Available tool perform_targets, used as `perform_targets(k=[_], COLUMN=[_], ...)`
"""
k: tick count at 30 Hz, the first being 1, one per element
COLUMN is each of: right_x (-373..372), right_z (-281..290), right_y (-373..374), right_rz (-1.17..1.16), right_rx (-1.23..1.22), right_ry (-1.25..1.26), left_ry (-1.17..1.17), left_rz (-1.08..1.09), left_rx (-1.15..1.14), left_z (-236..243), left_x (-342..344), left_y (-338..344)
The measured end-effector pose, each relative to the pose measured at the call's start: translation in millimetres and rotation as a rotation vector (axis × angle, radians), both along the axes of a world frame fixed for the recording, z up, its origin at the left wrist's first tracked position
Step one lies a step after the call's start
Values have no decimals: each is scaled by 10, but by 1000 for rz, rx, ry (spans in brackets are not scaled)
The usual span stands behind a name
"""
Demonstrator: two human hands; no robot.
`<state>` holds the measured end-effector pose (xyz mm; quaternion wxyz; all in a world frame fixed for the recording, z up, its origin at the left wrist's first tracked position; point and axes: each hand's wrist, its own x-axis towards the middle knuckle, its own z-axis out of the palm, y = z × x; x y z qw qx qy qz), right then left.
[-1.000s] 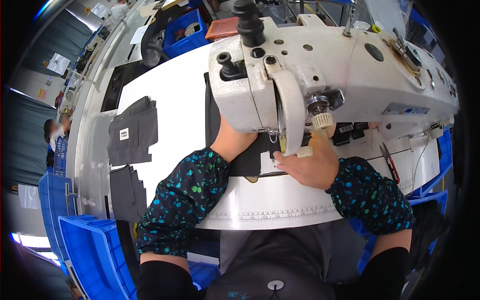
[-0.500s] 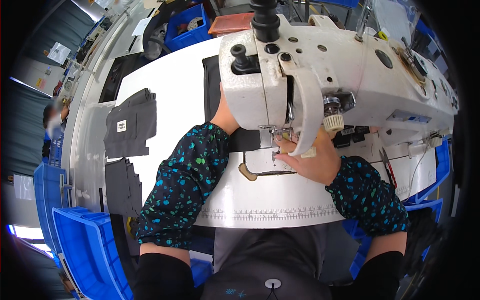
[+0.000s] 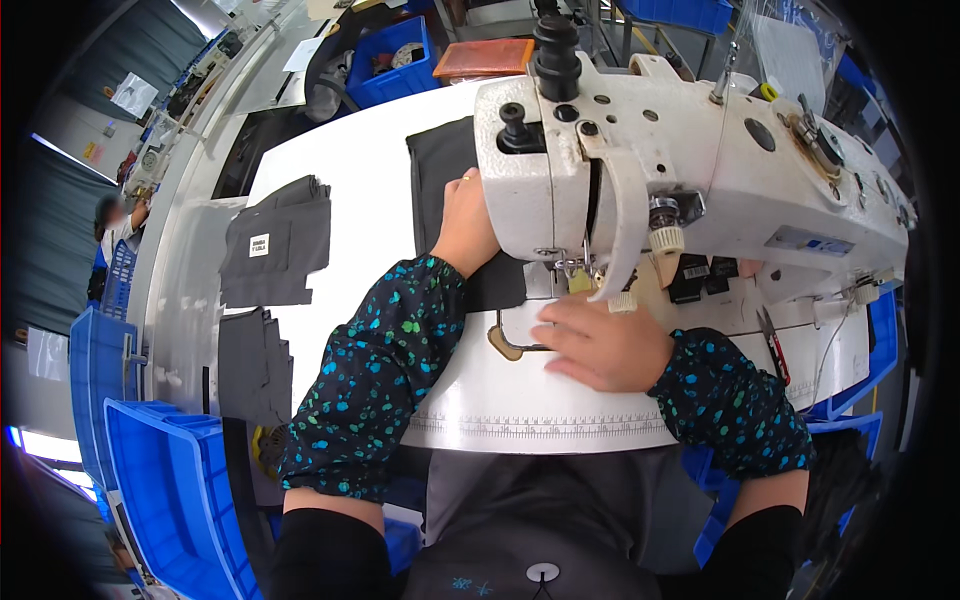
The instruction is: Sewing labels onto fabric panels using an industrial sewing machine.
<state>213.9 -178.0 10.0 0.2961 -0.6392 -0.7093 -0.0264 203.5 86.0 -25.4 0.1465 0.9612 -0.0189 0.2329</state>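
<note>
A white industrial sewing machine stands over the white table. Dark grey fabric lies left of and behind its head, reaching toward the needle area. My left hand rests on this fabric beside the machine head; its fingertips are hidden, so I cannot tell whether it grips. My right hand is open in front of the presser foot, fingers stretched out toward the left over the metal plate, holding nothing I can see. Red-handled scissors lie to its right.
Two grey fabric piles lie at the left. Black pieces with labels sit behind my right hand. Blue bins flank the table; another bin and an orange tray are behind. A co-worker is at far left.
My left hand and the dark fabric have moved away from me, exposing more plate. My right hand has come slightly toward me, its fingers now stretched out below the presser foot.
</note>
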Motion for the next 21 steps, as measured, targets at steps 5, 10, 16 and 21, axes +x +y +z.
perform_targets(k=[5, 10, 16, 21], right_x=[-94, -94, -99, -91], right_z=[-7, -27, -12, -49], right_y=[31, -4, -13, -5], right_rz=[117, 105, 92, 65], right_rx=[-111, -208, -151, -38], right_ry=[-62, -172, -213, -282], left_ry=[201, 133, 460, 460], left_rz=[298, 143, -95, -133], left_rx=[57, 218, -8, -134], left_z=[375, 713, 778, 728], left_x=[-532, -851, -914, -849], left_y=[-91, -175, -306, -244])
